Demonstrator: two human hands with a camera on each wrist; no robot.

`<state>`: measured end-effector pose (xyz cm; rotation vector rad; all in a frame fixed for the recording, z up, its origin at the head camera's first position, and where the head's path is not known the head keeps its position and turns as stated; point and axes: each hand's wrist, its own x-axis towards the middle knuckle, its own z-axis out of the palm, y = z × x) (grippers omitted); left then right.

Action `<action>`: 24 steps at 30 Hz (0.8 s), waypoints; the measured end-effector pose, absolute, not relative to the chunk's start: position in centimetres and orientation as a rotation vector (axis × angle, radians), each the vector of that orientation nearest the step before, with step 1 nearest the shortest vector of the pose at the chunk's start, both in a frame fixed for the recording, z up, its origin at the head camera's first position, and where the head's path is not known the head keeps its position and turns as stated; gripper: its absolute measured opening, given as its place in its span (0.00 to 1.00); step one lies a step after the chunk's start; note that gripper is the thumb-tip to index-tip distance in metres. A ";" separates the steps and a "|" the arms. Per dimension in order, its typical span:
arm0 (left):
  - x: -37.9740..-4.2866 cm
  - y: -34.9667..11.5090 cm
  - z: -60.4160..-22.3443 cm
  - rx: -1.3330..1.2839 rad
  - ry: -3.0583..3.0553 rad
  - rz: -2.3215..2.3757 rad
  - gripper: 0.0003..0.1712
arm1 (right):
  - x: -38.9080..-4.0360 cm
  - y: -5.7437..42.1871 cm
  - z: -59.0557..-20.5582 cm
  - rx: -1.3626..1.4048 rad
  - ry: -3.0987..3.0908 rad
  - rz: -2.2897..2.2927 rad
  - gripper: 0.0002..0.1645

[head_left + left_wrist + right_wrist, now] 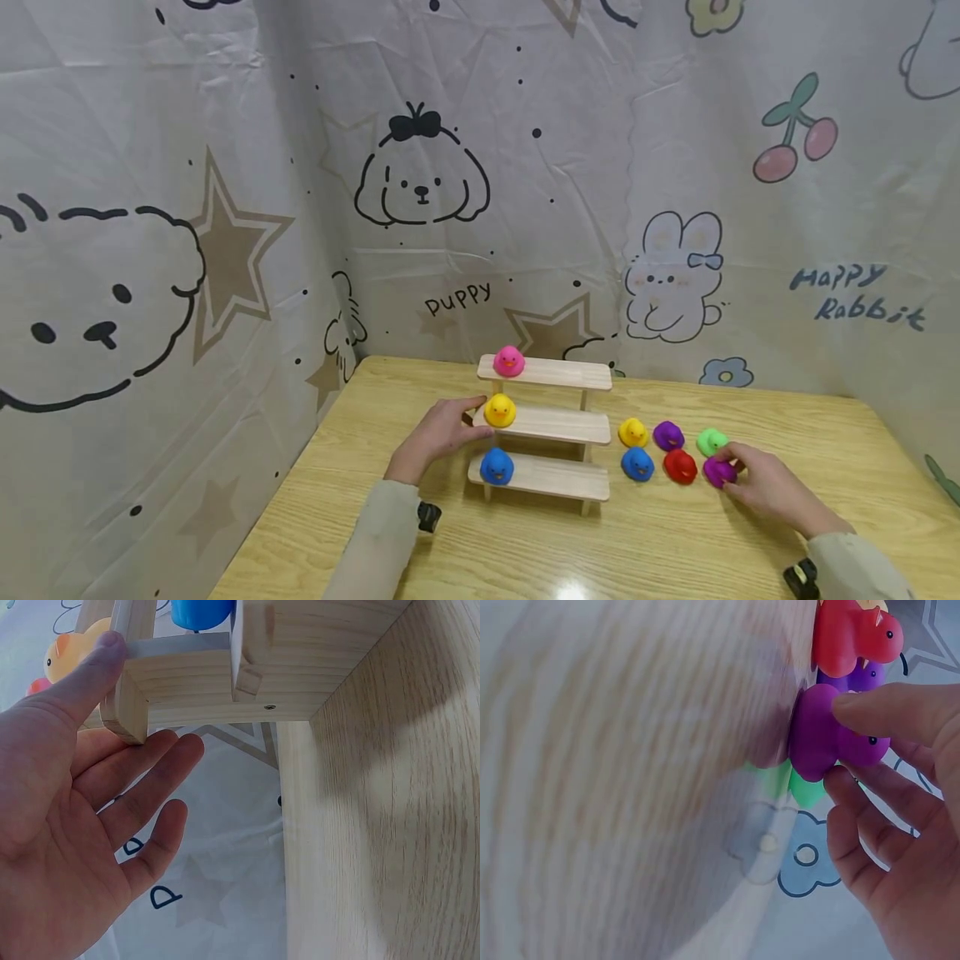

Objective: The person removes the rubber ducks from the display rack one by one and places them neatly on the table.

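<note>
A three-step wooden shelf (551,422) stands on the table. My left hand (442,433) grips the left end of its middle step; in the left wrist view the thumb lies on one side of the board, the fingers on the other. My right hand (772,487) pinches a magenta-purple rubber duck (816,733) between thumb and fingers, low at the table. A pink duck (509,362) sits on the top step, a yellow duck (500,411) on the middle step and a blue duck (497,467) on the bottom step, each at the left end.
Right of the shelf, more ducks stand on the table (675,550): yellow (633,432), blue (637,464), dark purple (668,436), red (680,467) and green (711,442). The green one is right behind the held duck. A printed cloth (555,208) hangs behind the table.
</note>
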<state>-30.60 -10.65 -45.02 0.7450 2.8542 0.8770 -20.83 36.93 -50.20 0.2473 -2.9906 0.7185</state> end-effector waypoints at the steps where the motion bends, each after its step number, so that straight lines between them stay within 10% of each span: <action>1: -30.6 -10.6 -45.0 0.748 2.855 0.876 0.37 | -20.8 36.9 -50.2 0.247 -2.990 0.718 0.21; 24: -30.7 -10.5 -44.6 0.729 2.843 0.871 0.37 | -20.9 33.9 -46.7 0.459 -2.745 0.526 0.16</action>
